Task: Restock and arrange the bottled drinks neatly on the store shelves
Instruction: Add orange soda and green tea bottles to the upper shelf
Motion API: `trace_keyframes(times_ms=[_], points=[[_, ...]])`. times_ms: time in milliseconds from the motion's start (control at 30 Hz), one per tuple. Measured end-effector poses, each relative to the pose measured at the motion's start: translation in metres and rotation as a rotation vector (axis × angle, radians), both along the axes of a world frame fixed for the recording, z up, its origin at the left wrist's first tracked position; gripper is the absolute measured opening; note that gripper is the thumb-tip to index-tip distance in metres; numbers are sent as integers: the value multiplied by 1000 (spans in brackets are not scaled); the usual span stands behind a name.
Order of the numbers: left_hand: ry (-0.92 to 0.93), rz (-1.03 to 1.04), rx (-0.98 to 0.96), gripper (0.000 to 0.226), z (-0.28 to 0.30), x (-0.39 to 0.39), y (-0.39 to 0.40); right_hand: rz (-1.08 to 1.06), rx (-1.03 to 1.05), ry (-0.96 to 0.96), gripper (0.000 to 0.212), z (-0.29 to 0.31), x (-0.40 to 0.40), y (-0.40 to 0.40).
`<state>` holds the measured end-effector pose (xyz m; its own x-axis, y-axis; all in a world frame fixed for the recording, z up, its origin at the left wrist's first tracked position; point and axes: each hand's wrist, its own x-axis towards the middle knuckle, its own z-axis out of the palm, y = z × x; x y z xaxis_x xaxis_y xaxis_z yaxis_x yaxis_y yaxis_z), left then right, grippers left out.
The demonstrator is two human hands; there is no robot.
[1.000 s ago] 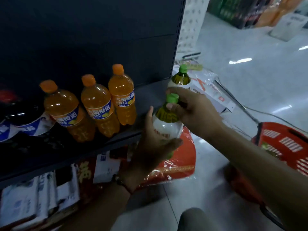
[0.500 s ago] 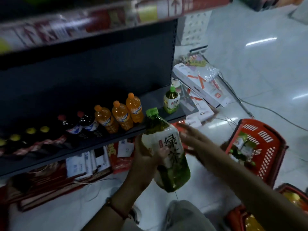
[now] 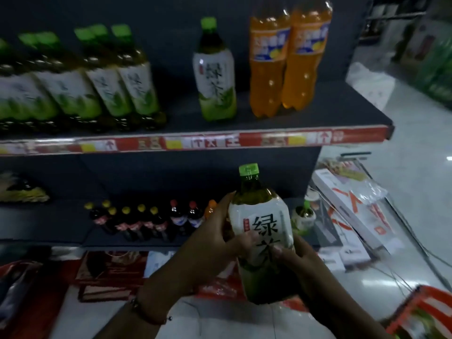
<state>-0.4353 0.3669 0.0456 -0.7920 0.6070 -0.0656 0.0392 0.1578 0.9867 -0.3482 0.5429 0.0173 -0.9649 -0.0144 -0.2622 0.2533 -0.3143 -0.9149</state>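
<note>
A large green tea bottle (image 3: 263, 231) with a green cap and white label is upright in front of the shelves, below the upper shelf (image 3: 195, 141). My left hand (image 3: 217, 243) grips its left side, thumb across the label. My right hand (image 3: 300, 260) grips its right side lower down. On the upper shelf stand a row of several green tea bottles (image 3: 97, 77), one lone green tea bottle (image 3: 215, 72) and two tall orange soda bottles (image 3: 288, 57).
The lower shelf (image 3: 61, 231) carries small dark bottles (image 3: 144, 221), an orange bottle partly hidden and a small green tea bottle (image 3: 304, 216). Flat white boxes (image 3: 352, 214) lie on the floor at right. A red basket (image 3: 423, 311) sits at the bottom right corner.
The view has tilted up, bringing the upper shelf into sight. The bottle has risen and straightened to upright. My right hand, spread beside it before, now grips its right side.
</note>
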Motion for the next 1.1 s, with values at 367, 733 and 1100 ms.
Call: trace_keyframes(times_ms=[367,733,1100], points=[[275,64,70,73,60,-92,-76,-17,168,258,72,57,-129,-69],[367,90,140,78,108,-199,-111,-97,224,439,72,94,-228,-109],[442,213,135,105,105,-247,-82,-72,417,519,58,114,-271,-87]])
